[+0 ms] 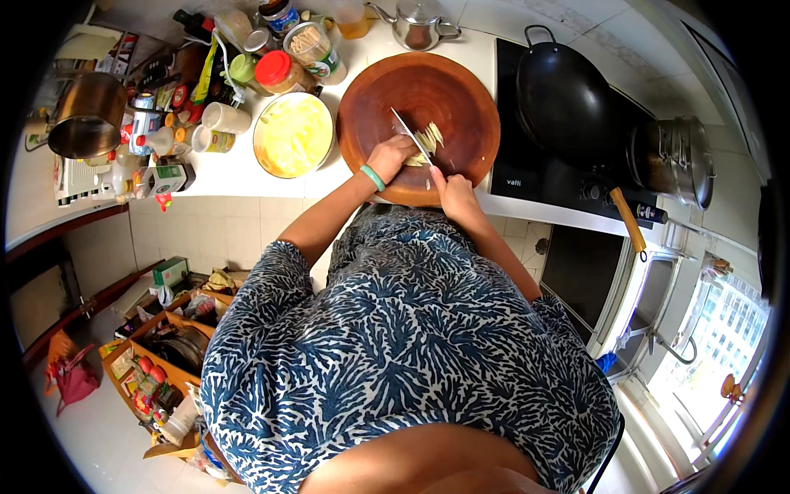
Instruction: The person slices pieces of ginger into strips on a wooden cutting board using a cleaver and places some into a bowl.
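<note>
A round wooden chopping board (pixel 457 92) lies on the counter before me. My right hand (pixel 458 196) grips a kitchen knife (pixel 404 125), its blade seen nearly edge-on and slanting away to the upper left. Left of the blade, my left hand (pixel 395 155), with a green bangle at its wrist, presses on pale yellow food; its fingertips are partly hidden. Cut pale yellow strips (pixel 430 137) lie in a small pile right of the blade. Some scraps are scattered on the board. Beside it on the left stands a bowl (pixel 258 155) of yellow food pieces in what looks like liquid.
A black wok (pixel 561 99) with a wooden handle (pixel 627 219) rests on the black cooktop (pixel 509 167) to the right, near a steel pot (pixel 669 160). A metal teapot (pixel 418 28) stands behind the board. Jars, including a red-lidded one (pixel 274 69), and bottles crowd the left counter.
</note>
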Motion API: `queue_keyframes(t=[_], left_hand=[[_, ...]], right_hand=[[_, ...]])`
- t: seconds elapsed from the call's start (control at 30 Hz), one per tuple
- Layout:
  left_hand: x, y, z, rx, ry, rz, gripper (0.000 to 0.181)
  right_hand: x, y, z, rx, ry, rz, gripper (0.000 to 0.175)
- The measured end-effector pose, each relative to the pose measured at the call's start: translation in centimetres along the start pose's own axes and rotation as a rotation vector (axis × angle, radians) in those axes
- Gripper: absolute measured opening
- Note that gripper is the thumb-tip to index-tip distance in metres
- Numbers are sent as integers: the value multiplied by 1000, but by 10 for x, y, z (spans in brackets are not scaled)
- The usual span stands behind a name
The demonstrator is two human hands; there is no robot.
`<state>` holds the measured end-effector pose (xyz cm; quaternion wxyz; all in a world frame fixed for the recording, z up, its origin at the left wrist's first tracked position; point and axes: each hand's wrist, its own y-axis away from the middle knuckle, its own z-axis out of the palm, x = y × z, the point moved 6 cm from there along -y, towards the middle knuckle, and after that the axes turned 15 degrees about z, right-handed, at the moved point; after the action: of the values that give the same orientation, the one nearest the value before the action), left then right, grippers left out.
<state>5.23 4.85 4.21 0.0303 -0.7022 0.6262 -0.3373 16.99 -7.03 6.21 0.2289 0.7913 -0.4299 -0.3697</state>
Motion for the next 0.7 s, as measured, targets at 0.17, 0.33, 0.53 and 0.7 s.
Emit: queue_keyframes(t=[0.17,0.33,0.53,0.7], left_hand=[[0,2,1,19,-14,20,24],[-2,3,2,53,30,29,23],[3,0,-4,82,2,60,21],[1,0,-4,88,28,49,21]], right_hand=[[-2,13,-12,43,9,-67,69],[-1,-2,-4,13,-56,-65,70],[-7,16,-16,43,-11,-108,75],[-2,-6,-6,54,7,-101,76]])
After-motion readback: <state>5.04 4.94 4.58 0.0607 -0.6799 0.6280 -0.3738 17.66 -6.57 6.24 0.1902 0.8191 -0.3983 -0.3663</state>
